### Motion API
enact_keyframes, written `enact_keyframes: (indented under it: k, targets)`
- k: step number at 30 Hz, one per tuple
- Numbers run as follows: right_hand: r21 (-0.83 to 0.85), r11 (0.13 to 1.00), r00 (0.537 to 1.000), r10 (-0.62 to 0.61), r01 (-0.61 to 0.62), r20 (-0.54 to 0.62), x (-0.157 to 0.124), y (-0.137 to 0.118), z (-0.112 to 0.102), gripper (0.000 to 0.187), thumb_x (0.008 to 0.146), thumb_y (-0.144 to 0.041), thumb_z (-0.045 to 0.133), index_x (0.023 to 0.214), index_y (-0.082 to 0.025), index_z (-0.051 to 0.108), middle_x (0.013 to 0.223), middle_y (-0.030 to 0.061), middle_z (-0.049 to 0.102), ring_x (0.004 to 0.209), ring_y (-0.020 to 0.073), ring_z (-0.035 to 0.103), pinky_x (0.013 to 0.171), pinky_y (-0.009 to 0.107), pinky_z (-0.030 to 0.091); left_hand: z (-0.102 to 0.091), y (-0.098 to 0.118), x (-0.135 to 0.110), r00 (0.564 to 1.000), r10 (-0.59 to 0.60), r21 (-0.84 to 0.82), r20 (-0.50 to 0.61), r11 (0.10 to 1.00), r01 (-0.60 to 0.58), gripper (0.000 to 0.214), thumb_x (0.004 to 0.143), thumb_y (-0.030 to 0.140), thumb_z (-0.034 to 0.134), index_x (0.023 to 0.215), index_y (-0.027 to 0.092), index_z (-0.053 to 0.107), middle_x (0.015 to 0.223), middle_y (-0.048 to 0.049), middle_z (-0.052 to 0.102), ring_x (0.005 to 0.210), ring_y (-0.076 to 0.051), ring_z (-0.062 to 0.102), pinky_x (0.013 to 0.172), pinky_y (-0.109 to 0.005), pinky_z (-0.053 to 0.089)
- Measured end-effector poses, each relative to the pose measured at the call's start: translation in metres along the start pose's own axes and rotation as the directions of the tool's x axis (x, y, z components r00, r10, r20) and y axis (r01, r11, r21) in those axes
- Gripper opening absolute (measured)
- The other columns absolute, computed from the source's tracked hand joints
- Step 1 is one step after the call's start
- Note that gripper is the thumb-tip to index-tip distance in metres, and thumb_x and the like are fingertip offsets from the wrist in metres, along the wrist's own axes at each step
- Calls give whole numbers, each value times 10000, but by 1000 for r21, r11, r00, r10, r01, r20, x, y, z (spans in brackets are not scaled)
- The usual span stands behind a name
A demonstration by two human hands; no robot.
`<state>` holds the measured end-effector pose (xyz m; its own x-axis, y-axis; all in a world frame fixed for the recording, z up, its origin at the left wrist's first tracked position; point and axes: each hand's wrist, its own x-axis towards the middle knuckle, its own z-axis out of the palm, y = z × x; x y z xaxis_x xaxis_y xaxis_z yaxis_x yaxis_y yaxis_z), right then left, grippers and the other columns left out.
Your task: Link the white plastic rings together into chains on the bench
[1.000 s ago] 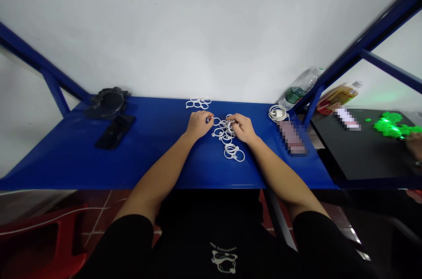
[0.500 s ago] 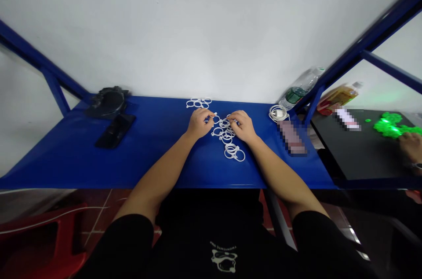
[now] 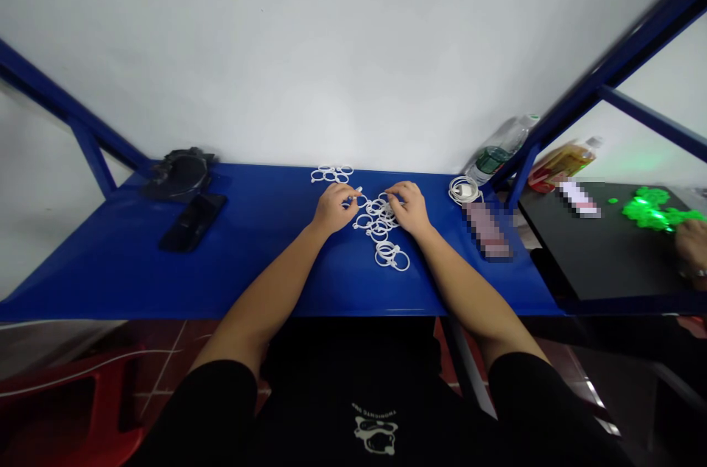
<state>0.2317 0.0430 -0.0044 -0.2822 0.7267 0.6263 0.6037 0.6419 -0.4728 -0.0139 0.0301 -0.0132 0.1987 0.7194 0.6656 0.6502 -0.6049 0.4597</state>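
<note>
Head view, forward and down over a blue table (image 3: 265,253) — pinching a white ring (image 3: 359,191) by its small end between thumb and forefinger of the left hand (image 3: 335,208), with fingertips brought together and the other fingers curled in. With the right hand (image 3: 409,209), reaching over the upper right side of a loose pile of white rings (image 3: 378,233), with fingers bent and tips at a ring's edge; cannot tell whether gripping it or merely touching it. Spread between and below both hands: that same pile, overlapping and tangled. Just nearer the front edge of the table: a smaller bunch of rings (image 3: 392,255). Farther back, close to the wall (image 3: 331,47): a flat cluster of rings (image 3: 332,174), apart from both hands. Over to the left: a dark flat device (image 3: 192,224) beside a crumpled black object (image 3: 182,172). Over to the right: a coiled white cable (image 3: 465,191), a clear bottle (image 3: 500,149) tilted against the frame, and a pixelated flat object (image 3: 489,231). Beyond, on a black table (image 3: 596,253) — glowing green pieces (image 3: 652,209) near a co-worker's hand (image 3: 691,240).
</note>
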Motion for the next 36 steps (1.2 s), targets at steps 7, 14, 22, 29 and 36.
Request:
enact_keyframes:
  k: [7, 14, 22, 29, 36]
  targets:
    - [-5, 995, 995, 98, -98, 7, 0, 14, 5, 211, 971, -288, 594, 1079, -219, 762, 1169, 109, 751, 1148, 284, 659, 1058, 487, 501, 3, -2, -1, 998, 50, 6, -26, 999, -50, 242, 834, 59, 606, 929, 210, 770, 956, -55, 751, 939, -219, 681, 914, -396, 556]
    - [-38, 990, 971, 143, -138, 192, -2, 27, 15, 373, 964, -398, 645, 1269, -206, 740, 1428, 144, 680, 1385, 347, 589, 1194, 579, 433, 2, 4, -1, 990, 110, 28, 83, 993, -112, 212, 813, 62, 580, 805, 205, 737, 862, -52, 746, 841, -218, 640, 822, -382, 529]
    - [5, 989, 944, 140, -148, 300, -6, 21, 15, 444, 995, -474, 622, 1348, -223, 719, 1534, 129, 599, 1474, 337, 520, 1238, 565, 411, 8, 5, -2, 990, 88, 137, 112, 985, -104, 244, 832, 52, 543, 675, 203, 653, 770, -53, 724, 773, -219, 602, 782, -382, 484]
    - [3, 989, 929, 135, -145, 344, -5, 12, 14, 444, 998, -462, 631, 1358, -215, 714, 1564, 137, 566, 1474, 342, 521, 1246, 555, 400, 6, 16, -5, 981, -31, 115, 194, 993, 9, 421, 834, 38, 543, 1188, 192, 710, 1114, -86, 780, 1027, -259, 699, 952, -427, 521]
    - [-12, 990, 926, 133, -137, 353, -4, 11, 12, 447, 996, -430, 626, 1364, -190, 707, 1566, 157, 559, 1463, 331, 536, 1237, 534, 413, -5, 4, 5, 969, -206, 303, 138, 940, 157, 408, 1015, 319, 539, 1395, 227, 654, 1589, -101, 543, 1513, -349, 423, 1237, -571, 328]
